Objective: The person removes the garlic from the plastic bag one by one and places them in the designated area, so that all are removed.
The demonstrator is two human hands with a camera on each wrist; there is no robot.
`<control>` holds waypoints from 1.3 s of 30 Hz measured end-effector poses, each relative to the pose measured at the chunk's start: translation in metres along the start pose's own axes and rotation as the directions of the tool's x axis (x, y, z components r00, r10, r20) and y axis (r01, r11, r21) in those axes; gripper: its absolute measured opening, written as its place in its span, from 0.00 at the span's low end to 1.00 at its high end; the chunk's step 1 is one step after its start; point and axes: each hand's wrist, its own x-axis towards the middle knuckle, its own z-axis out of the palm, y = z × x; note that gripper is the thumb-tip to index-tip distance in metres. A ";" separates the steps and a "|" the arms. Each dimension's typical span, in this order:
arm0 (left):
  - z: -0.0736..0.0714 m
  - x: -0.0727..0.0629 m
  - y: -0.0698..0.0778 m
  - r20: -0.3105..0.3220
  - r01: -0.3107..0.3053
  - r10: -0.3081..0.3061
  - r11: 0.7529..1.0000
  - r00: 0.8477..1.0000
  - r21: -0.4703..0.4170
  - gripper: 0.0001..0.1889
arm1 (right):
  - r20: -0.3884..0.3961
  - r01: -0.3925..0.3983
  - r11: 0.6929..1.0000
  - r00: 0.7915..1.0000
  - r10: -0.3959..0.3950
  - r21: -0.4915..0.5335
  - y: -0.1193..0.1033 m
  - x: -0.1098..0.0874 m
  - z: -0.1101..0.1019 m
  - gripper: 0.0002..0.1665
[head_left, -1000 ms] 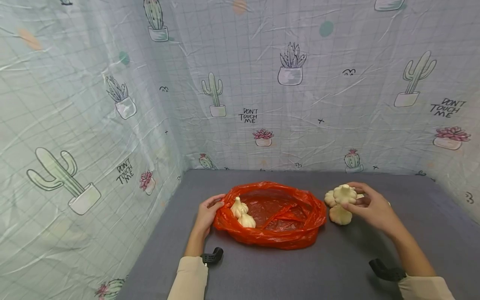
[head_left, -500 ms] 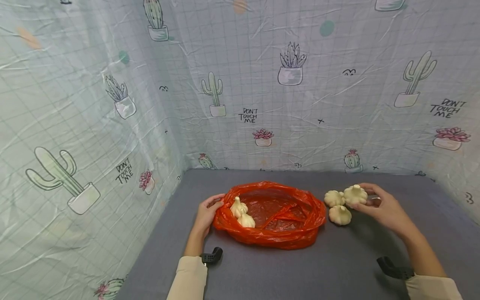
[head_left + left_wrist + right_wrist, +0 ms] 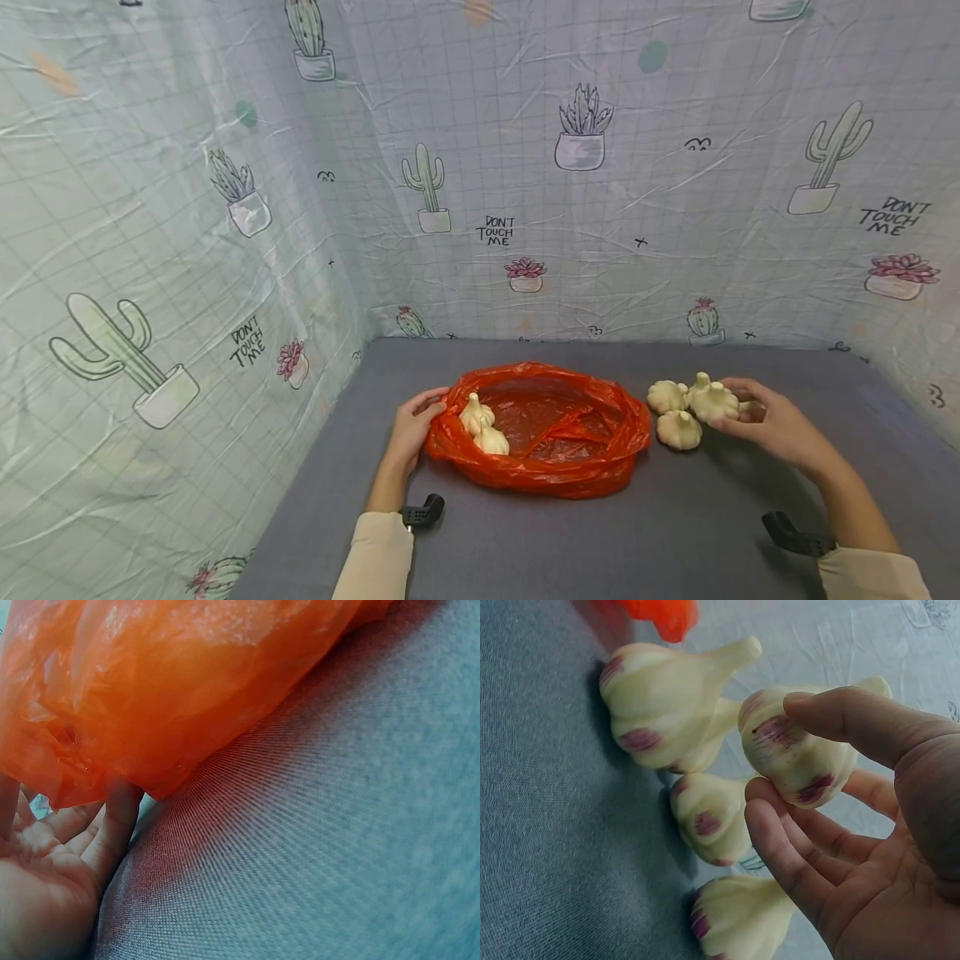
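A red plastic bag (image 3: 525, 479) stands open-mouthed on the grey table, with two pale garlic bulbs (image 3: 491, 441) inside at its left. My left hand (image 3: 411, 429) holds the bag's left rim; in the left wrist view, the plastic (image 3: 187, 697) partly covers its fingertips. To the right of the bag, my right hand (image 3: 772, 425) holds a garlic bulb (image 3: 802, 750) between thumb and fingers, over a cluster of similar bulbs. Of these, a front bulb (image 3: 680, 431) and a left one (image 3: 667, 397) show plainly. Others are partly hidden behind the held bulb and the hand.
The dark grey tabletop (image 3: 570, 542) runs back to a cactus-print curtain (image 3: 630, 292), which also hangs along the left side. A black wrist camera (image 3: 798, 537) sticks out from the right wrist, another camera (image 3: 425, 511) from the left.
My right hand has moved rightward and slightly nearer with the garlic bulb, uncovering the bulbs at the left of the cluster. My left hand stays at the bag.
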 end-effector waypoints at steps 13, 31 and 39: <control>0.001 -0.001 0.001 0.003 -0.003 0.003 1.000 1.000 -0.005 0.16 | 0.060 -0.004 0.999 0.998 0.006 -0.034 0.013 0.001 0.001 0.44; 0.000 -0.002 0.003 -0.006 0.009 -0.009 1.000 1.000 -0.001 0.16 | 0.115 -0.010 0.998 0.993 0.016 -0.055 0.028 0.002 0.003 0.44; 0.001 -0.002 0.002 -0.001 -0.006 0.006 1.000 1.000 0.009 0.16 | 0.160 -0.029 0.998 0.986 0.038 -0.057 0.030 0.002 0.002 0.47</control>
